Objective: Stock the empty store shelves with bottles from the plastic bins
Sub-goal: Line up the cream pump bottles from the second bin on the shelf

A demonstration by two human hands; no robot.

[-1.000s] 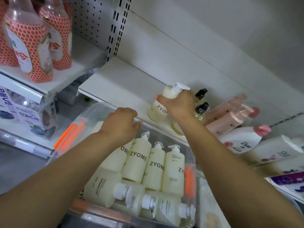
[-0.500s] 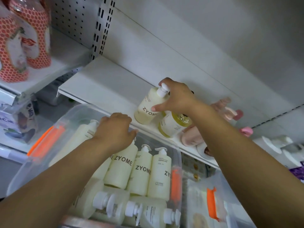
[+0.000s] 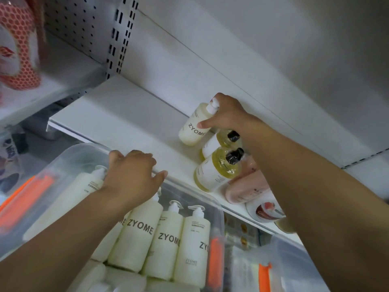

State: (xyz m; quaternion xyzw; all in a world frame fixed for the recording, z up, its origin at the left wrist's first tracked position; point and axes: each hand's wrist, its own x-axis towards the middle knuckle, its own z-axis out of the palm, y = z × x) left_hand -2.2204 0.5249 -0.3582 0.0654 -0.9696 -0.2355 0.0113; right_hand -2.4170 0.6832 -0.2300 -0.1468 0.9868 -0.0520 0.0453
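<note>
A cream ZYOME pump bottle [image 3: 193, 131] stands tilted at the back of the white shelf [image 3: 126, 114]. My right hand [image 3: 229, 114] grips it around the neck, just below the pump head. My left hand [image 3: 132, 178] has its fingers curled over the far rim of the clear plastic bin [image 3: 84, 148] below the shelf edge. Several more ZYOME bottles [image 3: 168, 239] lie packed in the bin. One cream bottle [image 3: 73, 197] runs under my left hand.
Two yellow bottles with black caps [image 3: 219, 171] and pink bottles [image 3: 246, 188] sit on the shelf right of the ZYOME bottle. Red honeycomb-patterned bottles [image 3: 19, 49] stand on the neighbouring shelf at left. A second clear bin [image 3: 294, 260] with orange latches is at lower right.
My right hand has carried the ZYOME bottle from the shelf's front toward the back wall. My left hand stays on the bin rim. The view has shifted to the right.
</note>
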